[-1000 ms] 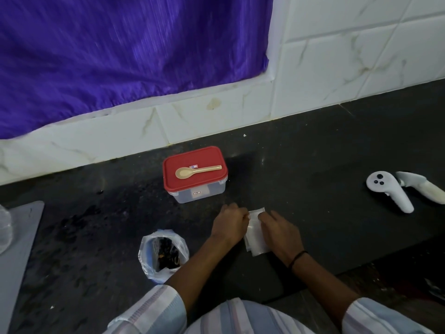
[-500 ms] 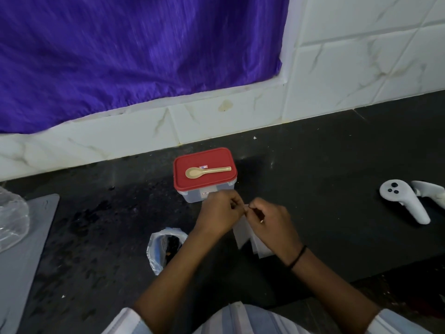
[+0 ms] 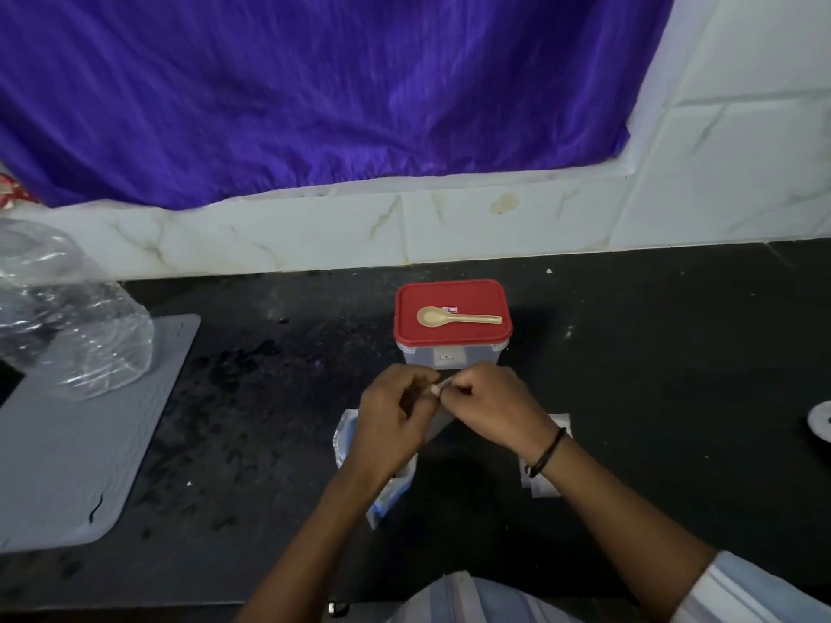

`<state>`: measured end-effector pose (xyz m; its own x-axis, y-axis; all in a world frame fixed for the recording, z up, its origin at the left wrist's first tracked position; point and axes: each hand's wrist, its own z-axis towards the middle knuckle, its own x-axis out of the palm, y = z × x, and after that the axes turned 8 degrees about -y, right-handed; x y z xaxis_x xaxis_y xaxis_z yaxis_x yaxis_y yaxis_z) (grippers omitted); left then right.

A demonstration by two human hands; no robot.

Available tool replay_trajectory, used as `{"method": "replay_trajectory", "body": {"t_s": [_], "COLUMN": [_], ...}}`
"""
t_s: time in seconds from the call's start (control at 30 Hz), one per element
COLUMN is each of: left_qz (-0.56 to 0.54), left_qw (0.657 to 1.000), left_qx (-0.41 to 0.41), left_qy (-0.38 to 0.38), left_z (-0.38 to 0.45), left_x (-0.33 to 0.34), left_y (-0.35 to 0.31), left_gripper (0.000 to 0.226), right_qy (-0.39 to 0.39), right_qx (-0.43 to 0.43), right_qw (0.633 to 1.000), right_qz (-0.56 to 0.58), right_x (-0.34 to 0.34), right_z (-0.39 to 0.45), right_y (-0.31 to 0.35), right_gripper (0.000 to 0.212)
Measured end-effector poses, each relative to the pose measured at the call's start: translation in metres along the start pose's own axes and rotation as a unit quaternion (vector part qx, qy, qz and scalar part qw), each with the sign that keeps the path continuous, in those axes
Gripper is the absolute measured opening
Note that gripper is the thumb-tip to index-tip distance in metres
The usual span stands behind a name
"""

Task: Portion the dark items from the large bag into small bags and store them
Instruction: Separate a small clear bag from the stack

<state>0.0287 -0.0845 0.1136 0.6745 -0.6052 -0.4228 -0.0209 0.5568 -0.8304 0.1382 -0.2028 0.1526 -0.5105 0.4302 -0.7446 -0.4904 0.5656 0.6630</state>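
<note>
Both hands, left (image 3: 395, 415) and right (image 3: 490, 406), pinch a small bag (image 3: 438, 424) between them above the counter (image 3: 629, 353), just before the box (image 3: 452, 326); the large bag (image 3: 355, 442) lies under the left wrist

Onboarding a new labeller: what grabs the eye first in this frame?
The purple cloth fills the top of the view, above the white tiled wall. Centre stage, a red-lidded container sits on the dark counter with a tan spoon on its lid. Just before it, the left hand and right hand pinch a small clear bag.
</note>
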Motion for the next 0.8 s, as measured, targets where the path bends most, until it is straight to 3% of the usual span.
{"method": "replay_trajectory", "body": {"t_s": [0.07, 0.17, 0.23, 0.43, 0.57, 0.63, 0.73, 0.8], "left_qz": [-0.05, -0.035, -0.039, -0.037, -0.047, -0.044, -0.044, -0.048], "left_qw": [0.996, 0.989, 0.991, 0.994, 0.993, 0.994, 0.995, 0.994], "left_qx": [-0.024, -0.009, -0.02, -0.081, -0.088, -0.084, -0.09, -0.1], "left_qy": [0.066, 0.141, 0.124, 0.063, 0.054, 0.047, 0.03, 0.015], "left_z": [-0.005, -0.014, -0.019, -0.034, -0.041, -0.043, -0.043, -0.042], "left_x": [-0.011, -0.013, -0.008, 0.006, 0.012, 0.013, 0.011, 0.009], "left_y": [0.012, 0.026, 0.029, 0.029, 0.029, 0.032, 0.033, 0.033], "left_gripper": [0.039, 0.065, 0.065, 0.049, 0.046, 0.042, 0.034, 0.033], "right_qy": [0.011, 0.092, 0.166, 0.272, 0.283, 0.27, 0.238, 0.216], "right_qx": [0.002, 0.011, 0.005, -0.038, -0.094, -0.092, -0.109, -0.115], "right_qw": [0.999, 0.984, 0.97, 0.961, 0.951, 0.955, 0.963, 0.97], "right_qz": [0.047, 0.151, 0.18, 0.041, -0.083, -0.083, -0.061, -0.014], "right_x": [0.006, 0.011, 0.011, 0.006, 0.006, 0.01, 0.014, 0.012], "right_z": [0.002, 0.004, 0.004, 0.009, 0.009, 0.007, 0.005, 0.003], "right_y": [0.003, 0.006, 0.01, 0.015, 0.021, 0.023, 0.022, 0.022], "right_gripper": [0.031, 0.01, 0.014, 0.018, 0.01, 0.011, 0.029, 0.027]}}
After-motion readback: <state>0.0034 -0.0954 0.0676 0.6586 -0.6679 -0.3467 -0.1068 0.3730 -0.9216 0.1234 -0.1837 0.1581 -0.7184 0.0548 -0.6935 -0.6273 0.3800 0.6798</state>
